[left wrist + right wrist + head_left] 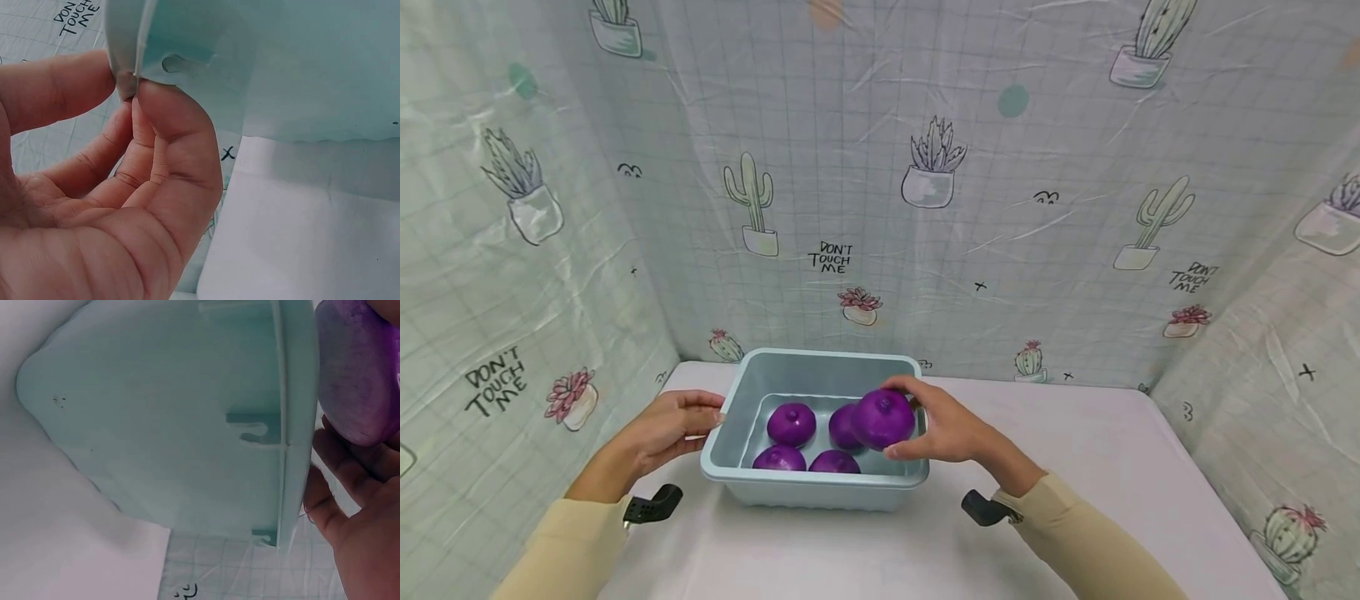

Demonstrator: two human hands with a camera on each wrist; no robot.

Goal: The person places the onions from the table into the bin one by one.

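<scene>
My right hand [950,422] grips a round, glossy purple vegetable [883,419] with a small nub on top, possibly an onion. It is held at the right rim of a pale blue-green plastic basin [820,475]. In the right wrist view the purple vegetable [355,375] shows beside the basin's rim [299,425], and the fingers reach around its lower end. Several more purple vegetables [792,424] of the same kind lie on the basin floor, one partly hidden behind the held one. On the left side, my left hand [673,429] pinches the basin's rim [128,44] between thumb and fingers.
The basin stands on a white table [1037,508] near its back edge. A plastic curtain [880,108] printed with cacti and lettering hangs behind and along both sides. Each wrist carries a small black camera mount [655,504].
</scene>
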